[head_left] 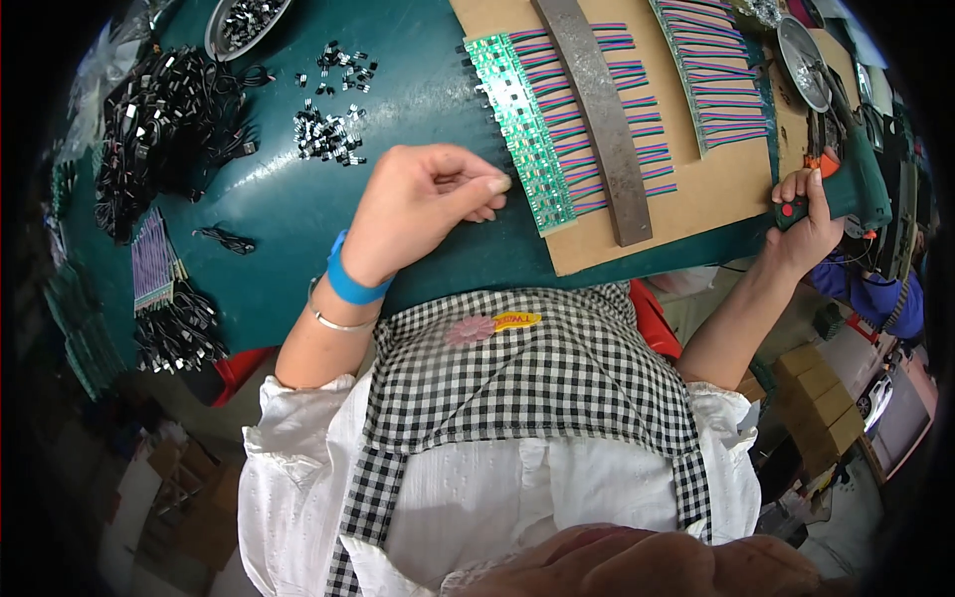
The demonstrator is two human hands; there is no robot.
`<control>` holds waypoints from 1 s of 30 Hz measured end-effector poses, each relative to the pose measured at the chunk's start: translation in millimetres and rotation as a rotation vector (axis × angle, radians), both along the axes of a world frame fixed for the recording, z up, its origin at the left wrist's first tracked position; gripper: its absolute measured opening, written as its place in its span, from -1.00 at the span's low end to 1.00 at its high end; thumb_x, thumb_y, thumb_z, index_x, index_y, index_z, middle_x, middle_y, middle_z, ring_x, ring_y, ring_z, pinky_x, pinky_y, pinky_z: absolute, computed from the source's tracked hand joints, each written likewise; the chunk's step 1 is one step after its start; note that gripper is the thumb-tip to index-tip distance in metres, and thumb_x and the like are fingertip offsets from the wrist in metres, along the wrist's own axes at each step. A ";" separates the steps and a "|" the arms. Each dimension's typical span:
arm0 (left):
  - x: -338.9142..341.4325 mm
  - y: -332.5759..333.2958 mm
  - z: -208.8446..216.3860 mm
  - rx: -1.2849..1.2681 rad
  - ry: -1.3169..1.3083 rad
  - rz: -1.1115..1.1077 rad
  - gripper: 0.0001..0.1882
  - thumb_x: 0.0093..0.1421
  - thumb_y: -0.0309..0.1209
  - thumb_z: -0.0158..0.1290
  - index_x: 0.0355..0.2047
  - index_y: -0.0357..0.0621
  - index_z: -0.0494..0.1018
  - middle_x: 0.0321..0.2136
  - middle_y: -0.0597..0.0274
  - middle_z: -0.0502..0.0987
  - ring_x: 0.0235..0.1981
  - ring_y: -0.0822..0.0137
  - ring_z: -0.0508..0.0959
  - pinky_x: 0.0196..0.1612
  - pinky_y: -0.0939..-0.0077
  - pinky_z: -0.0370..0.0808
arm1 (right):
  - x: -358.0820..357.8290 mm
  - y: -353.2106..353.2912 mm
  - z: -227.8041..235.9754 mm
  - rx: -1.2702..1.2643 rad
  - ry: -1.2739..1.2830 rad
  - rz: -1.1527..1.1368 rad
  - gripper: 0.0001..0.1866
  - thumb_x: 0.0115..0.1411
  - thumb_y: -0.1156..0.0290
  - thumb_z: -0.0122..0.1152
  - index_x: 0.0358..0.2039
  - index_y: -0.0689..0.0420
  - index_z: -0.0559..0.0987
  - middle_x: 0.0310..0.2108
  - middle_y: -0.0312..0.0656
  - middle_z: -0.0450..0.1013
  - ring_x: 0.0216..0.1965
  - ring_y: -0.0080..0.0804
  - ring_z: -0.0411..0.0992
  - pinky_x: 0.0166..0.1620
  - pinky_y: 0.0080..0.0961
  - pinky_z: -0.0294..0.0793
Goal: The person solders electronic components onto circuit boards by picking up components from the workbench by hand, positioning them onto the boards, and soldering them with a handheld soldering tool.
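Note:
My left hand (423, 204) rests on the green table top (298, 199), its fingertips pinched together at the near end of a green circuit strip (517, 129). A row of small black parts lines that strip's left edge; whether one sits between my fingers I cannot tell. The strip has many coloured wires and lies on a brown cardboard sheet (696, 189), under a flat grey metal bar (602, 119). My right hand (808, 224) grips a green soldering tool (858, 179) with red and orange parts at the cardboard's right edge.
Loose small black parts (328, 134) lie scattered left of my hand, more fill a metal dish (244, 22). Bundles of black cables (159, 119) pile at the far left. A second wired strip (711, 75) lies on the cardboard's right. A round metal stand (801, 60) sits beyond the tool.

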State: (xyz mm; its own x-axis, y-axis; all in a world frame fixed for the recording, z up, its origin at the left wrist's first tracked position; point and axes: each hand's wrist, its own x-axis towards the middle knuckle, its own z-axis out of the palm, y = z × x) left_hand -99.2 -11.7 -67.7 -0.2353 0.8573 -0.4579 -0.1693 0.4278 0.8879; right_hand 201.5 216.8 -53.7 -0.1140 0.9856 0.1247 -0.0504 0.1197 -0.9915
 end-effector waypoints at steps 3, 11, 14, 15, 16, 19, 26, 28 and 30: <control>-22.2 -18.0 5.6 0.084 0.196 0.119 -0.88 0.19 -0.53 0.13 -0.31 -0.35 0.59 -0.47 0.22 0.62 -0.46 0.52 0.58 -0.35 0.67 0.53 | 10.5 -1.0 -8.3 -0.030 0.098 0.020 -0.64 0.23 0.57 0.03 0.04 0.37 0.35 -0.57 -0.20 0.26 -0.58 -0.44 0.27 -0.53 -0.48 0.32; -64.1 -50.4 5.4 0.125 1.029 0.262 -0.85 -0.02 -0.61 0.23 -0.40 -0.17 0.61 -0.43 0.19 0.61 -0.39 0.27 0.57 -0.30 0.49 0.50 | 21.0 -33.8 -2.1 0.032 0.123 0.217 -0.49 0.25 0.54 -0.03 0.18 0.47 0.19 -0.49 -0.17 0.25 -0.53 -0.48 0.25 -0.50 -0.54 0.30; -61.6 -50.1 1.6 0.121 1.182 0.116 -0.83 -0.09 -0.56 0.27 -0.42 -0.11 0.62 -0.43 0.25 0.56 -0.33 0.21 0.46 -0.26 0.41 0.42 | 12.5 -49.6 5.6 0.032 0.143 0.254 -0.48 0.23 0.54 -0.03 0.17 0.49 0.17 -0.51 -0.18 0.23 -0.54 -0.48 0.25 -0.53 -0.57 0.31; -59.5 -48.5 -0.7 0.097 1.190 0.109 -0.85 -0.10 -0.54 0.28 -0.46 -0.11 0.61 -0.44 0.28 0.51 -0.33 0.22 0.42 -0.26 0.39 0.40 | 8.3 -54.1 7.4 0.036 0.134 0.241 -0.46 0.19 0.55 0.00 0.15 0.50 0.16 -0.54 -0.18 0.23 -0.58 -0.49 0.24 -0.58 -0.60 0.32; -60.1 -48.0 -1.2 0.075 1.204 0.089 -0.86 -0.10 -0.54 0.28 -0.47 -0.11 0.60 -0.44 0.28 0.51 -0.33 0.21 0.42 -0.25 0.38 0.39 | 3.8 -58.7 8.5 0.041 0.128 0.256 -0.45 0.18 0.54 0.01 0.15 0.51 0.17 -0.54 -0.18 0.23 -0.60 -0.49 0.24 -0.60 -0.60 0.32; -60.3 -45.2 -1.7 0.061 1.260 0.000 -0.85 -0.08 -0.53 0.26 -0.47 -0.13 0.54 -0.44 0.25 0.50 -0.33 0.16 0.41 -0.20 0.33 0.36 | -7.3 -72.4 13.0 0.047 0.117 0.277 -0.42 0.14 0.53 0.08 0.13 0.52 0.18 -0.55 -0.16 0.24 -0.66 -0.49 0.22 -0.63 -0.60 0.32; -34.8 -35.5 25.3 0.208 1.011 0.181 -0.84 0.03 -0.65 0.16 -0.34 -0.22 0.53 -0.42 0.17 0.54 -0.38 0.23 0.53 -0.34 0.49 0.46 | -25.5 -97.1 19.5 -0.105 0.304 0.381 -0.33 0.08 0.49 0.18 0.14 0.51 0.16 -0.60 -0.17 0.26 -0.68 -0.47 0.26 -0.64 -0.61 0.31; -21.7 -27.6 34.5 0.368 0.970 0.063 -0.81 0.02 -0.67 0.15 -0.32 -0.23 0.55 -0.43 0.15 0.55 -0.40 0.26 0.53 -0.34 0.50 0.46 | -33.1 -103.8 21.5 -0.133 0.286 0.411 -0.31 0.05 0.48 0.21 0.14 0.50 0.16 -0.64 -0.18 0.26 -0.70 -0.47 0.27 -0.63 -0.61 0.32; -4.2 -23.6 44.8 0.457 0.879 -0.035 -0.76 -0.05 -0.70 0.16 -0.32 -0.22 0.57 -0.42 0.14 0.57 -0.38 0.26 0.55 -0.32 0.47 0.50 | -43.4 -114.6 23.6 -0.180 0.258 0.415 -0.29 0.03 0.46 0.23 0.14 0.49 0.16 -0.66 -0.22 0.23 -0.72 -0.50 0.24 -0.68 -0.62 0.28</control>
State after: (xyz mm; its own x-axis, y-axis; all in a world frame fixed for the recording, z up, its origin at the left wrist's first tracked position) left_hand -103.4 -35.3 -22.8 -0.3039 0.9211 0.2436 0.6350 0.0052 0.7725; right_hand 158.1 102.2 -30.2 -0.4878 0.8723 0.0328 -0.3025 -0.1337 -0.9437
